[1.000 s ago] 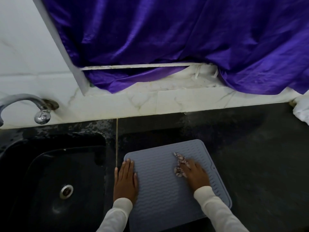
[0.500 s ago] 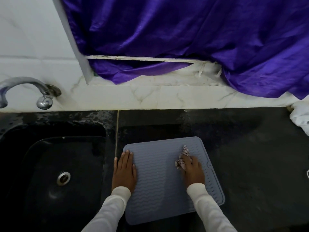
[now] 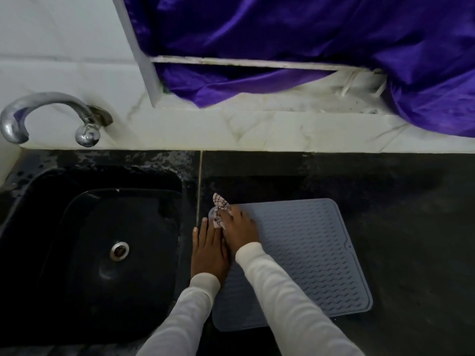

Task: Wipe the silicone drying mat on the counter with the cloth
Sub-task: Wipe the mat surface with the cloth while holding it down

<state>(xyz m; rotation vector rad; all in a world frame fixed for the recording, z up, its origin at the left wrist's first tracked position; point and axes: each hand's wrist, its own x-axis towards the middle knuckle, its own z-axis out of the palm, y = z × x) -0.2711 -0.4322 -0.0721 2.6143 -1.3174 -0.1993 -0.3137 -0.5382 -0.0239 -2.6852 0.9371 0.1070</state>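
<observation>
**Op:** Mat point(image 3: 308, 255) lies flat on the dark counter point(image 3: 411, 227), just right of the sink point(image 3: 90, 253). My right hand point(image 3: 240, 228) is at the mat's far-left corner with the cloth point(image 3: 219, 210) bunched under the fingers; a patterned end sticks out past the mat edge toward the wall. Fingers curl over the cloth, so I log it as gripped and pressed down.

**Obs:** Left hand?

**Op:** Left hand point(image 3: 209, 249) is flat, fingers straight, holding nothing. It rests along the mat's left edge, partly on the counter strip between mat and sink. Reads as pinning the mat. The two hands touch or nearly so; I can't tell which.

**Obs:** Step?

**Op:** Mid-wipe, I judge, at the end of a stroke in the left corner. The mat's centre, right side and near edge show bare ribs; I can't tell from here whether they are clean or wet.

**Obs:** Next?

**Op:** Probably draw the cloth back right or down the near rows, keeping pressure even over the ribs. The left hand should stay planted, since a thin mat may creep or buckle. Watch the loose cloth end so it doesn't drag counter grime onto the mat.
</observation>
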